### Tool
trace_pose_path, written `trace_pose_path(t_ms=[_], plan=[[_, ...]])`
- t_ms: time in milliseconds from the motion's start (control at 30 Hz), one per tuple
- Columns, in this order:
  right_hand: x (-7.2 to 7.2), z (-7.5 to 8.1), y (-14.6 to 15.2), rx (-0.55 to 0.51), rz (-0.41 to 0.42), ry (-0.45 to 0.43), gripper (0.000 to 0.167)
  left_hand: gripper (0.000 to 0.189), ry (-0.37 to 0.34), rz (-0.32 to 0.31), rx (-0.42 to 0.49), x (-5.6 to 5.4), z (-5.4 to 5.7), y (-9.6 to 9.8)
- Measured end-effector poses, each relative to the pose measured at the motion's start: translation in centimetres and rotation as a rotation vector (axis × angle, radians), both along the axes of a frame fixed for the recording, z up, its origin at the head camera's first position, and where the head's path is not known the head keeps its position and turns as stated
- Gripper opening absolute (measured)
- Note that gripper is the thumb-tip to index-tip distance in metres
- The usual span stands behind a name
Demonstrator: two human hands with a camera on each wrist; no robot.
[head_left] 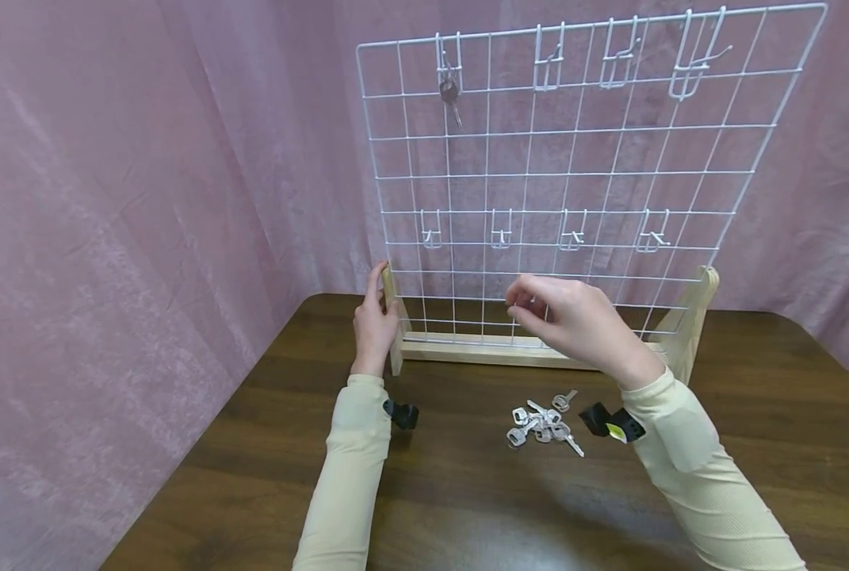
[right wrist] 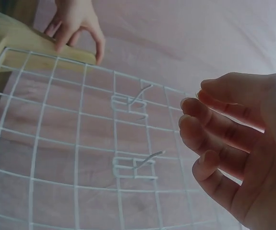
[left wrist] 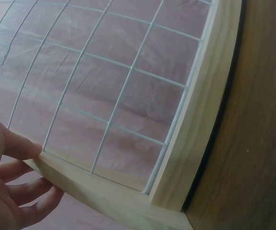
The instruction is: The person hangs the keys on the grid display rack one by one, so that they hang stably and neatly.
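My left hand (head_left: 376, 329) holds the left wooden upright (left wrist: 80, 184) of a stand, thumb on one face and fingers on the other in the left wrist view. The stand carries a white wire grid (head_left: 484, 174). My right hand (head_left: 570, 317) is in the air before the lower grid, to the right of its middle. In the right wrist view its fingers (right wrist: 195, 132) bend loosely toward the thumb with nothing between them. One key (head_left: 449, 91) hangs from the upper left hook (head_left: 440, 59). Several silver keys (head_left: 541, 427) lie in a pile on the table below the right hand.
Other white hooks line the top of the grid, such as the upper right hook (head_left: 690, 70), and a lower row includes a small hook (head_left: 501, 236). The right wooden upright (head_left: 691, 317) stands on the brown table (head_left: 453, 492). A pink curtain (head_left: 146, 198) hangs behind.
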State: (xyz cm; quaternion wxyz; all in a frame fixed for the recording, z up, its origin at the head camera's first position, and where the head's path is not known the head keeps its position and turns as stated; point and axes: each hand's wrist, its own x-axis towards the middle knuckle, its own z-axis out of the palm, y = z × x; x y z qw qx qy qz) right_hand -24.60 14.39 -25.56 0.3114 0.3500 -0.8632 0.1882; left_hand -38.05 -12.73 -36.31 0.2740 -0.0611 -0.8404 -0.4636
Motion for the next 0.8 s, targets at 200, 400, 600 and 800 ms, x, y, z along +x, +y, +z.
trace_pose_path(t_ms=[200, 400, 600, 800], plan=[[-0.1, -1.8, 0.4, -0.061, -0.016, -0.049, 0.008, 0.067, -0.020, 0.002, 0.004, -0.2, 0.0, 0.1], [-0.1, -3.5, 0.9, -0.062, -0.053, -0.122, 0.006, 0.067, -0.034, 0.000, -0.011, -0.3, 0.1, 0.2], [-0.4, -4.1, 1.1, -0.041, -0.099, -0.191, 0.006, 0.067, -0.021, -0.002, -0.013, -0.5, 0.1, 0.1], [-1.1, -4.6, 1.3, 0.023, -0.113, -0.278, 0.007, 0.067, -0.025, -0.006, -0.009, -0.5, -0.1, 0.0]])
